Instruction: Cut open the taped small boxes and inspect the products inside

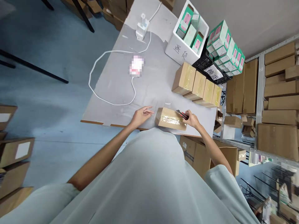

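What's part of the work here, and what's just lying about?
In use:
- black-red cutter, in the right hand
- taped carton, left hand open beside it

Apparently idle:
- row of four cartons
- white adapter
- white bin

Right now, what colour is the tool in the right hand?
The tool is black with some red, seen best in the head view.

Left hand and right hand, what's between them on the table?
In the head view, a taped cardboard box lies between the left hand and the right hand, a black tool over one end.
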Demonstrator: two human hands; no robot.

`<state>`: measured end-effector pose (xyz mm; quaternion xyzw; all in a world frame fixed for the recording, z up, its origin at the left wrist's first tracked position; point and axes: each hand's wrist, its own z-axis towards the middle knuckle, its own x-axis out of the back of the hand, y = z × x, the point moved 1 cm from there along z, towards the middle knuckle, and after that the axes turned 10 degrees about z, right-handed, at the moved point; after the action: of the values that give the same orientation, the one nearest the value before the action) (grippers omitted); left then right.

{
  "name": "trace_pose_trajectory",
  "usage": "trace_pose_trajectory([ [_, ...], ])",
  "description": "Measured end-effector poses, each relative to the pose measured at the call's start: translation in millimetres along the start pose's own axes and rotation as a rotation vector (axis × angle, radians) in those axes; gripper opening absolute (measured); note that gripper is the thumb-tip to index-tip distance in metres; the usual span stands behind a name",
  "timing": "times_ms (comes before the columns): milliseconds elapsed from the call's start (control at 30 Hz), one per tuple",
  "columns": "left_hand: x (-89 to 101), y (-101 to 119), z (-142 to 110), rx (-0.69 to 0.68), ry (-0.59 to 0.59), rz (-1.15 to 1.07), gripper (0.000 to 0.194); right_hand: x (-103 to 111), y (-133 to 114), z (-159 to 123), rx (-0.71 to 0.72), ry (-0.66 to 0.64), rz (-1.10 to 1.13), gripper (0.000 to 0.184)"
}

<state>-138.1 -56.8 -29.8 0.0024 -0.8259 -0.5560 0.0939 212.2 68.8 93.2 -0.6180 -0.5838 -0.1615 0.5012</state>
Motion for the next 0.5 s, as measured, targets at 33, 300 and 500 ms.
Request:
trace_pose_trajectory([
  [33,-2.7,2.0,-1.6,-0.032,-0.030,0.013,0.068,1.0,-10.4,3.3,0.011,-0.060,-0.117,0.046],
  [300,-24.8,6.4,-2.6,-0.382,-0.094,0.373,0.079,-6.2,-64.9,8.4,0.190,-0.405,-0.548,0.053],
  [500,-26.6,-9.7,10.3,-0.358,-0.262,0.490,0.084,-9.0,-91.8,6.4,0.251,-0.459,-0.594,0.059],
])
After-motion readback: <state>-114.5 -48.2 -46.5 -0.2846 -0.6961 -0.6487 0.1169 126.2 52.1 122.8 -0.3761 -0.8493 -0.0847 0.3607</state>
